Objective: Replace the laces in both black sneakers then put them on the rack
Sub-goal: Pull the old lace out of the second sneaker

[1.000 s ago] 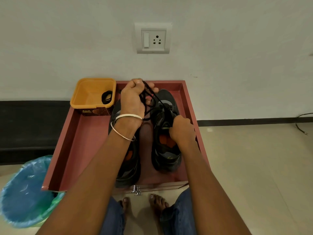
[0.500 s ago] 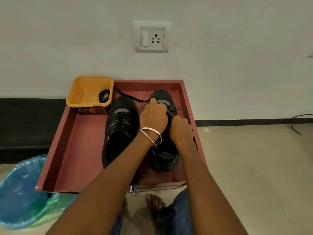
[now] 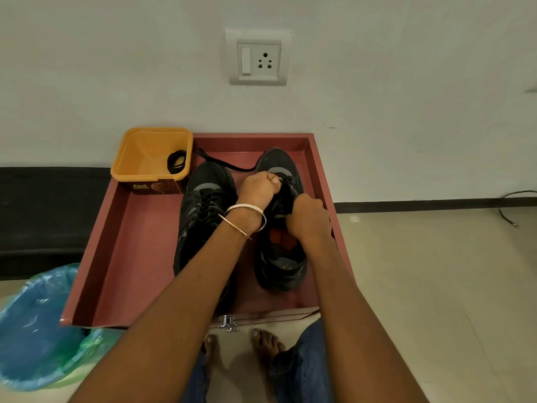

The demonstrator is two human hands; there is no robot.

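Both hands, the left hand point(image 3: 259, 186) and the right hand point(image 3: 308, 218), are pinching the black lace point(image 3: 286, 181) over the right sneaker point(image 3: 280, 257); the loose lace could be slipping back out of its eyelet.

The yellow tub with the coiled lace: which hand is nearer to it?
Left. The left hand is at the right sneaker's laces, across the left sneaker from the yellow tub; the right hand is farther right.

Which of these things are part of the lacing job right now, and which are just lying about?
In the job:
- right sneaker, both hands on its lace
- left hand, right hand
- left sneaker, laced
- loose lace
- coiled lace in the tub

Lying about:
- blue bag
- wall socket
- cable
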